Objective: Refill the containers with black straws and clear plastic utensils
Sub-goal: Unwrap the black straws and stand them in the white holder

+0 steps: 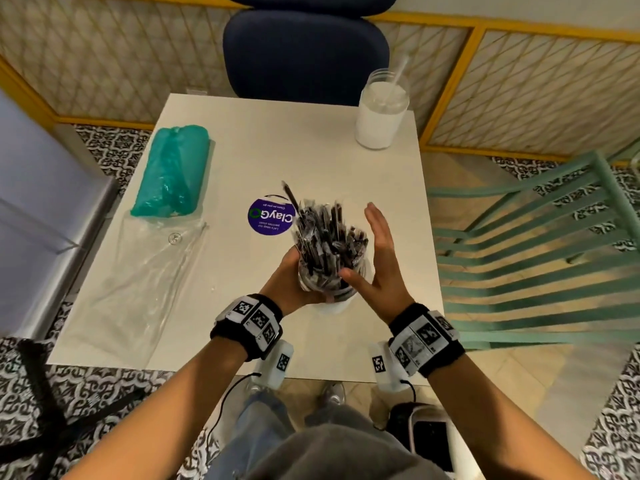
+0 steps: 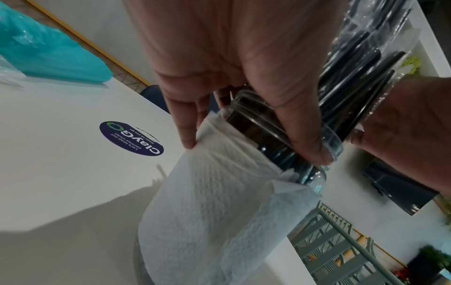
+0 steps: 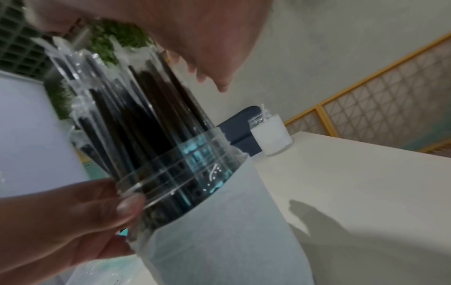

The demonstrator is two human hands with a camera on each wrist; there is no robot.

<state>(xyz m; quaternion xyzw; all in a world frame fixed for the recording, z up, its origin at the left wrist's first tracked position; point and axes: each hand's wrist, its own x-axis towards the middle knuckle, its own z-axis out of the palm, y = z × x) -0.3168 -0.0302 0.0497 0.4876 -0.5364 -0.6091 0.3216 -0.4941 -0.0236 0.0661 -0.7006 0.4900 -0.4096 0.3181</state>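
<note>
A clear jar (image 1: 329,296) lined with white paper towel (image 2: 207,202) stands near the table's front edge, packed with wrapped black straws (image 1: 329,237) that fan out above its rim. My left hand (image 1: 294,275) grips the jar from the left, thumb and fingers curled round its neck (image 2: 263,123). My right hand (image 1: 375,247) is flat with straight fingers against the right side of the straw bundle, its thumb at the jar mouth. The right wrist view shows the straws (image 3: 136,115) in the jar (image 3: 195,173) under that palm. A second lined jar (image 1: 381,112) at the far right holds one clear utensil.
A teal bag (image 1: 173,171) lies at the table's left, with an empty clear plastic bag (image 1: 149,271) in front of it. A purple round sticker (image 1: 272,216) sits mid-table (image 1: 346,161). A dark blue chair (image 1: 304,53) stands behind and a green slatted chair (image 1: 519,265) to the right.
</note>
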